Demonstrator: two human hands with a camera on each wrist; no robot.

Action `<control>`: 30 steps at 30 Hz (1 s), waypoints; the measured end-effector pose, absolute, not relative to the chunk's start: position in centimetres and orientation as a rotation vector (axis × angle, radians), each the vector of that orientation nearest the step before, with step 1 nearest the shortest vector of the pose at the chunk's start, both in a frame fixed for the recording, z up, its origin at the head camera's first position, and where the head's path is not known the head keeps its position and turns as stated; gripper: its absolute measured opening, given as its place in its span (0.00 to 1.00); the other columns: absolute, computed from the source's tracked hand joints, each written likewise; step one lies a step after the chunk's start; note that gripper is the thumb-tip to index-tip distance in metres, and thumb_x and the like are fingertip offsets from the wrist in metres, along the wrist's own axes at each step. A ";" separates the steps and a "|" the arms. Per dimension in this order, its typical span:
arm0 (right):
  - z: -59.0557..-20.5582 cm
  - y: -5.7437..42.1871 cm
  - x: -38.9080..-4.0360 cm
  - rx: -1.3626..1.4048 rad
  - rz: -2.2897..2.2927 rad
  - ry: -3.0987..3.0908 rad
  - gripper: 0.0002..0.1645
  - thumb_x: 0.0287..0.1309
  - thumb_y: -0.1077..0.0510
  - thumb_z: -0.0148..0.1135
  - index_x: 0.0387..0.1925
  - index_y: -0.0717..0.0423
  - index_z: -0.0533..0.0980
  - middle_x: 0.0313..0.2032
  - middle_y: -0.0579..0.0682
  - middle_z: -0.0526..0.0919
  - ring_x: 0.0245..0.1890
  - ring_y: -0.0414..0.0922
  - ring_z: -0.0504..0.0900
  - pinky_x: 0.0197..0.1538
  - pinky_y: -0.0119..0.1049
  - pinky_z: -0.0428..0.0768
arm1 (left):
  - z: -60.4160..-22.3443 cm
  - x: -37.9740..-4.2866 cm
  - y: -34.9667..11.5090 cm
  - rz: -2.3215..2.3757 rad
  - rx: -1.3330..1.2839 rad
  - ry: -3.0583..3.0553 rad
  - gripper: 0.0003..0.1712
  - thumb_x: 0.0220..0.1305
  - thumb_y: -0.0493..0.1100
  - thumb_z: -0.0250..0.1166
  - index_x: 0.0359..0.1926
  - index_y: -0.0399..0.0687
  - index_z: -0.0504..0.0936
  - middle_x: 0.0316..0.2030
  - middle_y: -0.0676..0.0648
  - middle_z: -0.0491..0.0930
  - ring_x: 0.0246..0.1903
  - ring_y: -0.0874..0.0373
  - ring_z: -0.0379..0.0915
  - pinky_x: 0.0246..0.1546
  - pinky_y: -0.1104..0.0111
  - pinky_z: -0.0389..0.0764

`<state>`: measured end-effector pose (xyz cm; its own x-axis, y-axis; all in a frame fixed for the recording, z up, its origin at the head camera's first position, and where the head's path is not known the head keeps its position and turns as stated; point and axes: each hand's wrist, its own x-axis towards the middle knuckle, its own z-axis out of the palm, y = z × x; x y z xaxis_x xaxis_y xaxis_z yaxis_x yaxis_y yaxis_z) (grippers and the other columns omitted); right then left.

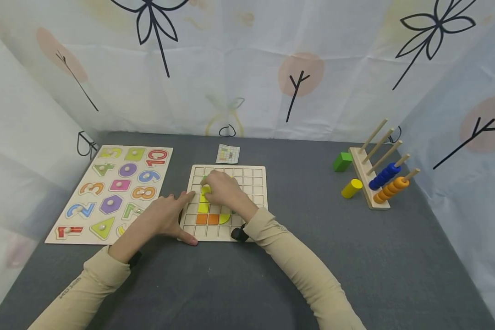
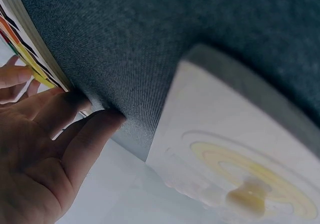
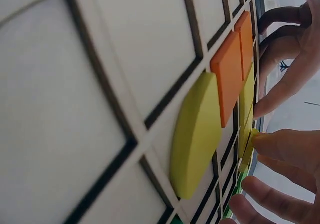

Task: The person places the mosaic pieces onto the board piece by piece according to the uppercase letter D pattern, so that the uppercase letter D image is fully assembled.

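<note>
A wooden grid board [image 1: 253, 178] lies on the table in front of the person. My right hand [image 1: 224, 190] is over its upper left part, thumb and fingers pinching a small yellow tile [image 3: 255, 137] at the board's surface. Below that, a yellow tile [image 1: 203, 207], two orange tiles [image 1: 207, 219] and a yellow rounded piece [image 1: 224, 218] sit in grid cells. Some green [image 1: 205, 177] shows beside the right fingers. My left hand [image 1: 165, 215] rests along the board's left edge, fingers extended and thumb at the near edge; the left wrist view shows its fingertips at the board's side.
To the left lies a puzzle board [image 1: 119, 170] with knobbed numbers and shapes. A small pattern card [image 1: 228, 154] is behind the grid board. At right stand a peg rack [image 1: 365, 178] with blue and orange beads, a green block [image 1: 342, 162] and a yellow cylinder [image 1: 351, 188]. Fabric walls surround the table.
</note>
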<state>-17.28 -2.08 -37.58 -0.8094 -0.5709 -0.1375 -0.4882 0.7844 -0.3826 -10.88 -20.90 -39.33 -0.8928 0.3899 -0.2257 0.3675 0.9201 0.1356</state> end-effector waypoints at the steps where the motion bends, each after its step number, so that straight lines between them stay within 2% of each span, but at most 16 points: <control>1: -37.6 -2.1 -17.3 -0.827 -0.484 2.734 0.21 0.65 0.60 0.64 0.60 0.52 0.82 0.59 0.53 0.83 0.40 0.44 0.77 0.31 0.32 0.74 | -39.3 -10.9 -20.9 0.131 0.569 2.832 0.79 0.27 0.83 0.77 0.75 0.40 0.63 0.60 0.25 0.78 0.46 0.33 0.82 0.46 0.46 0.83; 8: -37.8 -2.0 -17.6 -0.797 -0.489 2.770 0.19 0.66 0.58 0.64 0.57 0.50 0.84 0.57 0.52 0.83 0.44 0.45 0.80 0.35 0.34 0.78 | -39.4 -10.9 -20.9 0.126 0.563 2.835 0.79 0.28 0.83 0.76 0.76 0.41 0.63 0.61 0.25 0.77 0.48 0.32 0.82 0.47 0.46 0.82; 17: -37.9 -1.9 -17.7 -0.747 -0.481 2.800 0.16 0.66 0.55 0.66 0.53 0.50 0.86 0.52 0.52 0.84 0.39 0.44 0.77 0.36 0.37 0.80 | -39.4 -11.0 -20.9 0.122 0.548 2.819 0.80 0.27 0.83 0.77 0.76 0.40 0.63 0.61 0.25 0.77 0.46 0.34 0.82 0.45 0.47 0.83; 24: -38.0 -1.9 -17.8 -0.713 -0.495 2.804 0.15 0.65 0.55 0.67 0.52 0.50 0.87 0.54 0.51 0.84 0.40 0.44 0.78 0.35 0.35 0.80 | -39.3 -11.0 -20.8 0.116 0.545 2.813 0.80 0.27 0.83 0.76 0.76 0.40 0.63 0.61 0.25 0.77 0.46 0.34 0.82 0.44 0.47 0.83; 27: -38.0 -2.0 -17.9 -0.709 -0.507 2.807 0.15 0.66 0.55 0.67 0.52 0.52 0.86 0.53 0.52 0.84 0.41 0.44 0.80 0.36 0.36 0.81 | -39.3 -11.1 -20.8 0.112 0.548 2.812 0.80 0.27 0.83 0.76 0.76 0.40 0.63 0.59 0.25 0.78 0.44 0.36 0.83 0.43 0.48 0.83; 30: -38.1 -2.0 -17.9 -0.706 -0.503 2.822 0.15 0.66 0.54 0.67 0.51 0.52 0.87 0.52 0.51 0.84 0.44 0.46 0.82 0.38 0.38 0.83 | -39.3 -11.2 -20.8 0.103 0.550 2.810 0.80 0.26 0.84 0.76 0.76 0.40 0.63 0.55 0.26 0.80 0.37 0.42 0.81 0.39 0.52 0.83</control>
